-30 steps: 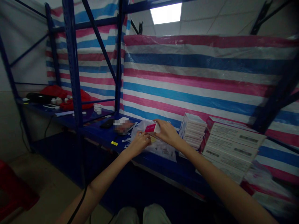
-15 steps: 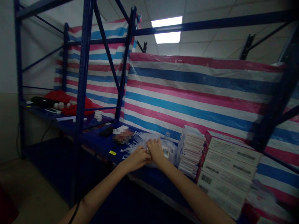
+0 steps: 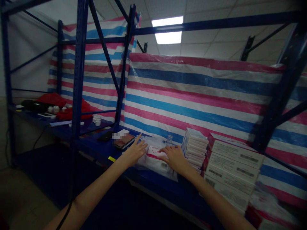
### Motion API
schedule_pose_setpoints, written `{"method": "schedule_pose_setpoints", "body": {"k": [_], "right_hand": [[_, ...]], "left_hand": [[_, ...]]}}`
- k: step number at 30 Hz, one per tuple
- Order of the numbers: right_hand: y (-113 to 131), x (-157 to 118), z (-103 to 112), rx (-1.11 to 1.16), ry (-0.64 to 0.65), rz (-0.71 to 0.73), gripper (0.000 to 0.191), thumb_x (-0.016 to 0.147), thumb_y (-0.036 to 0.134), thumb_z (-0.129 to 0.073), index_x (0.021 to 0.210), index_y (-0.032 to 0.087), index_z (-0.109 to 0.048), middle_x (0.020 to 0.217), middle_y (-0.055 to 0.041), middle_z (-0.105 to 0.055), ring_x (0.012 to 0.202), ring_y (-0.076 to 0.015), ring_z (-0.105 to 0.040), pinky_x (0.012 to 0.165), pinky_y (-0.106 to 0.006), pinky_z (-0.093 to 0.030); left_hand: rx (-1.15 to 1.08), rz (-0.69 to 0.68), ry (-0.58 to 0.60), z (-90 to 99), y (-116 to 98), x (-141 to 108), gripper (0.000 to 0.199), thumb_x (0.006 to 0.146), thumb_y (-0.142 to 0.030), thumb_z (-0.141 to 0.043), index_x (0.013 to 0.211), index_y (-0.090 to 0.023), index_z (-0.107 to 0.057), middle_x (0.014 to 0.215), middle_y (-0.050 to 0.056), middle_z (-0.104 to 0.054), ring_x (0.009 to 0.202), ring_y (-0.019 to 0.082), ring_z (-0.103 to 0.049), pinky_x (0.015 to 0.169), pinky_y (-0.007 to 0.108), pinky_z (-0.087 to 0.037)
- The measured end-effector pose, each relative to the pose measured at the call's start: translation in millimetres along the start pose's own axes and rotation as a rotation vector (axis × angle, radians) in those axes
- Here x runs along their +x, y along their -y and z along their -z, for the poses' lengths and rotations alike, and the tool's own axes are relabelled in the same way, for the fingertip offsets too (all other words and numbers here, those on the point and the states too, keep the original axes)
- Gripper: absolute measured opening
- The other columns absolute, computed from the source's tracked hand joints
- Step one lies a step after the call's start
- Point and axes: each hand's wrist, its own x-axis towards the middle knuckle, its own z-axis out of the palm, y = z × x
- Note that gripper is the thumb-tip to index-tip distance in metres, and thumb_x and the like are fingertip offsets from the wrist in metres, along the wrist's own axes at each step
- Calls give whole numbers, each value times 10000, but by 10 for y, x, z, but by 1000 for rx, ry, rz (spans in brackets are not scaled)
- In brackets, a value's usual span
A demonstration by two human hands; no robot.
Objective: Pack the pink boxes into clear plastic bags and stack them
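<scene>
The left hand (image 3: 133, 152) had parted from the right hand (image 3: 177, 158), its grip spread, while the right's curved grip, possibly pinching, met the small pink-and-white cardboard box (image 3: 153, 151) lying on crumpled clear plastic (image 3: 157, 141), bagged or not unclear, the flat white stacked boxes (image 3: 194, 147) at right untouched.

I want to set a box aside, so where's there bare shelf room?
The blue shelf looks bare between the front upright, black object and yellow label. The lower shelf, left, looks open, though dark. It's crowded around the left hand, right hand, plastic bag and pink-and-white box, and at the stacked boxes.
</scene>
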Motion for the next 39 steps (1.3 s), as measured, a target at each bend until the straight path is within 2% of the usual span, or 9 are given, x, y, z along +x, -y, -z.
{"method": "schedule_pose_setpoints", "body": {"k": [5, 10, 13, 17, 21, 28, 32, 35, 39], "right_hand": [[-208, -175, 210, -109, 307, 136, 341, 652, 391, -718, 954, 244, -657, 931, -81, -659, 937, -288, -558, 833, -440, -336], [-240, -166, 250, -170, 250, -57, 92, 725, 178, -624, 766, 121, -684, 801, -153, -666, 802, -283, -602, 762, -389, -363], [-379, -16, 282, 185, 141, -311, 159, 754, 212, -530, 750, 141, -672, 766, -112, -662, 741, -237, -600, 675, -334, -380], [-501, 238, 135, 952, 15, -604, 274, 705, 368, -479, 814, 177, -642, 895, -48, -643, 753, -174, -570, 613, -272, -369], [-445, 375, -109, 1245, -197, -801, 374, 644, 459, -460, 865, 193, -603, 1035, -57, -600, 860, -179, -538, 640, -271, -367], [-421, 405, -134, 1810, -44, -642, 188, 604, 362, -475, 633, 181, -520, 687, -18, -616, 662, -143, -553, 612, -251, -389], [-444, 373, -224, 1897, -119, -614, 151, 610, 342, -521, 641, 195, -532, 777, -30, -659, 790, -175, -601, 714, -287, -430], [-451, 327, -334, 1917, -153, -505, 161, 637, 341, -542, 696, 195, -576, 942, -49, -666, 961, -195, -584, 831, -322, -424], [-414, 274, -415, 1967, -130, -344, 315, 715, 360, -544, 984, 211, -608, 1175, -52, -578, 1107, -193, -513, 916, -344, -387]], "left_hand": [[120, -34, 74, -4, 121, 117, 134, 719, -134, -575, 815, -183, -654, 990, 57, -608, 1053, 245, -463, 1054, 547, -77], [152, 63, 134, -10, 251, 176, 195, 773, -55, -496, 769, -165, -657, 849, 71, -636, 914, 221, -527, 975, 450, -274], [97, 121, 161, 34, 374, 160, 186, 768, -27, -487, 818, -127, -636, 815, 107, -631, 874, 234, -544, 834, 387, -363], [24, 162, 28, 172, 440, 229, 216, 812, -54, -432, 943, -144, -579, 951, 116, -586, 943, 224, -519, 809, 349, -347], [-143, 166, 13, 301, 334, 394, 216, 862, -101, -369, 960, -167, -549, 965, 86, -581, 919, 200, -530, 790, 316, -352], [-256, 406, 248, 83, 291, 469, 364, 874, -388, -395, 970, -97, -591, 820, 182, -649, 799, 294, -614, 684, 345, -400], [-218, 341, 441, -54, 393, 353, 249, 724, -361, -629, 791, -122, -650, 866, 186, -657, 845, 324, -611, 699, 348, -410], [-192, 378, 372, -42, 430, 288, 167, 801, -238, -523, 833, -131, -647, 854, 167, -659, 836, 290, -614, 679, 327, -406], [-221, 572, 88, 11, 424, 342, 278, 881, -266, -368, 905, -135, -612, 829, 141, -648, 811, 259, -602, 669, 324, -398]]}}
